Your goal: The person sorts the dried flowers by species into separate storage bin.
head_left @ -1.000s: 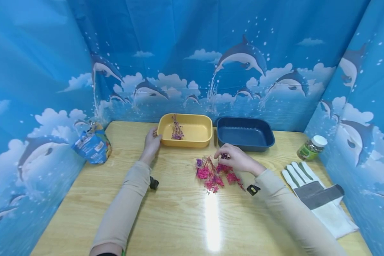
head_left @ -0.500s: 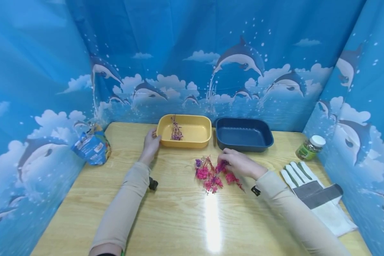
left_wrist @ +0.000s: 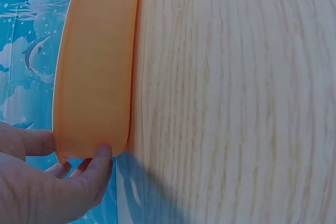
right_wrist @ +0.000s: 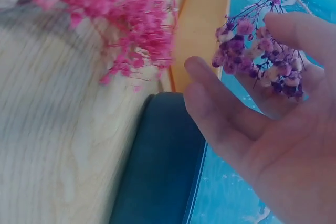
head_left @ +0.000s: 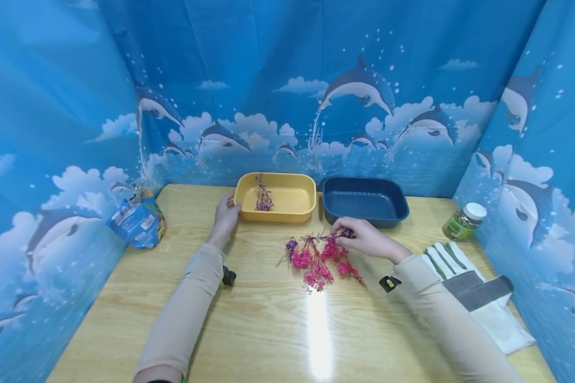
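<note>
Yellow bin (head_left: 294, 199): holds one purple-flowered stem (head_left: 264, 202), lying toward its 9 o'clock end. Left hand (head_left: 226, 218) grips that end, thumb and fingers about the wall. Blue bin (head_left: 393, 214): at the yellow bin's 3 o'clock, just beside it. Right hand (head_left: 369, 239): pinches a purple sprig (right_wrist: 268, 61) between thumb and fingers, blooms at the fingertips, stem toward 9 o'clock. Pink flower bunch (head_left: 318, 273): on the table (head_left: 263, 319), near the right hand, at its 8 o'clock.

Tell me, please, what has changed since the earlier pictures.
The right hand has moved slightly rightward, bringing a purple dried-flower sprig with it. The left hand still grips the yellow rectangular plastic tray; the navy rectangular plastic tray and pink dried-flower bunch look unmoved.
</note>
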Demonstrator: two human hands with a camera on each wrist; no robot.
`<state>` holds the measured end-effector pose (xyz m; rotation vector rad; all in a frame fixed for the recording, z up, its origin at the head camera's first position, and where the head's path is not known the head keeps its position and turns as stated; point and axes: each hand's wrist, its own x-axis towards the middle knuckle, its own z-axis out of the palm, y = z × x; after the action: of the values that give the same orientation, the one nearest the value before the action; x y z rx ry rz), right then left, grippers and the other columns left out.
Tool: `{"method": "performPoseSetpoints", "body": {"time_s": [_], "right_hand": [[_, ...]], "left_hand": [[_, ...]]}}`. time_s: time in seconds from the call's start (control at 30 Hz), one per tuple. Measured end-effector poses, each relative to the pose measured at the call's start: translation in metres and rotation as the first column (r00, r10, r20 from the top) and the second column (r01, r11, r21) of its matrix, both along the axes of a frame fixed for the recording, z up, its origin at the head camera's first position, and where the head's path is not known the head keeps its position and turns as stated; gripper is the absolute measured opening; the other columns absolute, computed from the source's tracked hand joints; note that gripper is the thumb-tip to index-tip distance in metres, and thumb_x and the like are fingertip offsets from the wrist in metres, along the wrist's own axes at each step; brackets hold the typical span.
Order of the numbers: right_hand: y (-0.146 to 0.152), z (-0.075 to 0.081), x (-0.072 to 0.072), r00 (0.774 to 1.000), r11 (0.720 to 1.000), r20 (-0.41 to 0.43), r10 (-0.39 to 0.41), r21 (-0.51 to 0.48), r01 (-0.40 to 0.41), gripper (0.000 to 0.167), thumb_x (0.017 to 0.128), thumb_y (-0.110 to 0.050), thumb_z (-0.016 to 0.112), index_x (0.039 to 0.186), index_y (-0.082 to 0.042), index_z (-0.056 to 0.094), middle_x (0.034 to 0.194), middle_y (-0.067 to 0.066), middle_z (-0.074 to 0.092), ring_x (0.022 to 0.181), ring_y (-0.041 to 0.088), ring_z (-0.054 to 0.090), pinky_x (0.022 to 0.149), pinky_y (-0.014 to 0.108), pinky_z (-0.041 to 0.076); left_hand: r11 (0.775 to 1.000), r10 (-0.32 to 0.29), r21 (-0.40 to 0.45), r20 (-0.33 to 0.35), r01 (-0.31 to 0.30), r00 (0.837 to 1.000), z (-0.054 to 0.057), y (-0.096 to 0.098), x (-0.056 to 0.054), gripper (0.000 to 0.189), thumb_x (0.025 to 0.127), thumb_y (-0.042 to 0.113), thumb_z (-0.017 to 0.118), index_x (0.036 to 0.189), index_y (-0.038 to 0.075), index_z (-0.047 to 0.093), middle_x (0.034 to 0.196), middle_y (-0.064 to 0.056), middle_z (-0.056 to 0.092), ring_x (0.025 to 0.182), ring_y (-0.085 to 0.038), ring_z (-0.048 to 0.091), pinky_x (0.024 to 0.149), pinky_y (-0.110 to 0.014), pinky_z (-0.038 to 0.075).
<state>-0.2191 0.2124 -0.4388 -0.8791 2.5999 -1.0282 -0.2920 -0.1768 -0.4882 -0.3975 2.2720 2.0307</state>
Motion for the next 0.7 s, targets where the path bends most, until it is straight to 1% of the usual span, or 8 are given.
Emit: {"method": "performPoseSetpoints", "body": {"time_s": [0.07, 0.13, 0.3, 0.43, 0.53, 0.6, 0.7], "right_hand": [[0.001, 0.002, 0.0, 0.999, 0.999, 0.032, -0.009, -0.03, 0.01, 0.016, 0.102, -0.011, 0.068, 0.117, -0.009, 0.069, 0.109, 0.007, 0.074, 0.098, 0.017, 0.07, 0.083, 0.026, 0.06], [0.0, 0.003, -0.001, 0.999, 0.998, 0.047, -0.026, -0.056, 0.029, 0.016, 0.102, -0.012, 0.068, 0.118, -0.008, 0.069, 0.109, 0.009, 0.075, 0.098, 0.016, 0.069, 0.083, 0.025, 0.06], [-0.005, 0.008, -0.005, 0.992, 0.985, 0.079, -0.096, -0.135, 0.106, 0.02, 0.101, -0.013, 0.069, 0.121, -0.009, 0.069, 0.115, 0.011, 0.074, 0.101, 0.013, 0.068, 0.087, 0.025, 0.061], [-0.012, 0.014, -0.008, 0.976, 0.956, 0.155, -0.152, -0.227, 0.185, 0.028, 0.102, -0.008, 0.065, 0.129, -0.007, 0.066, 0.125, 0.015, 0.07, 0.105, 0.016, 0.068, 0.088, 0.029, 0.064], [-0.019, 0.016, -0.011, 0.962, 0.932, 0.201, -0.186, -0.275, 0.237, 0.034, 0.103, -0.007, 0.063, 0.137, -0.005, 0.059, 0.128, 0.018, 0.066, 0.107, 0.021, 0.067, 0.087, 0.035, 0.065], [-0.024, 0.017, -0.015, 0.953, 0.918, 0.219, -0.208, -0.294, 0.268, 0.037, 0.104, -0.007, 0.062, 0.141, -0.003, 0.056, 0.128, 0.021, 0.065, 0.108, 0.023, 0.066, 0.085, 0.037, 0.066], [-0.033, 0.016, -0.02, 0.938, 0.899, 0.235, -0.256, -0.299, 0.32, 0.037, 0.104, -0.008, 0.063, 0.14, -0.001, 0.056, 0.13, 0.021, 0.065, 0.109, 0.023, 0.066, 0.083, 0.041, 0.068]], "left_hand": [[1.0, 0.002, -0.002, 0.0, -0.002, 1.0, 0.0, 0.0, 0.0, 0.058, 0.11, 0.008, 0.045, 0.166, 0.007, 0.027, 0.166, -0.022, 0.038, 0.152, -0.035, 0.043, 0.126, -0.043, 0.045], [1.0, 0.006, -0.002, -0.005, -0.006, 1.0, 0.0, -0.001, 0.0, 0.059, 0.11, 0.008, 0.046, 0.165, 0.006, 0.028, 0.165, -0.023, 0.039, 0.151, -0.036, 0.044, 0.126, -0.043, 0.045], [1.0, 0.006, -0.004, -0.012, -0.006, 1.0, 0.001, 0.0, 0.0, 0.059, 0.11, 0.008, 0.045, 0.166, 0.005, 0.027, 0.165, -0.023, 0.039, 0.151, -0.036, 0.044, 0.126, -0.043, 0.044], [1.0, 0.004, 0.0, -0.013, -0.004, 1.0, 0.002, 0.0, 0.002, 0.059, 0.11, 0.008, 0.045, 0.166, 0.005, 0.027, 0.165, -0.023, 0.039, 0.152, -0.036, 0.044, 0.126, -0.043, 0.044], [1.0, 0.006, 0.003, -0.018, -0.006, 1.0, 0.001, 0.0, 0.002, 0.058, 0.11, 0.007, 0.045, 0.165, 0.004, 0.028, 0.165, -0.024, 0.039, 0.151, -0.037, 0.044, 0.126, -0.044, 0.045], [1.0, 0.006, 0.003, -0.02, -0.006, 1.0, 0.001, 0.0, 0.002, 0.058, 0.109, 0.007, 0.045, 0.165, 0.004, 0.028, 0.165, -0.024, 0.039, 0.151, -0.037, 0.044, 0.126, -0.044, 0.045], [1.0, 0.008, 0.009, -0.023, -0.008, 1.0, 0.0, -0.001, 0.002, 0.058, 0.109, 0.007, 0.045, 0.165, 0.005, 0.029, 0.164, -0.024, 0.04, 0.15, -0.037, 0.045, 0.125, -0.045, 0.045]]}}
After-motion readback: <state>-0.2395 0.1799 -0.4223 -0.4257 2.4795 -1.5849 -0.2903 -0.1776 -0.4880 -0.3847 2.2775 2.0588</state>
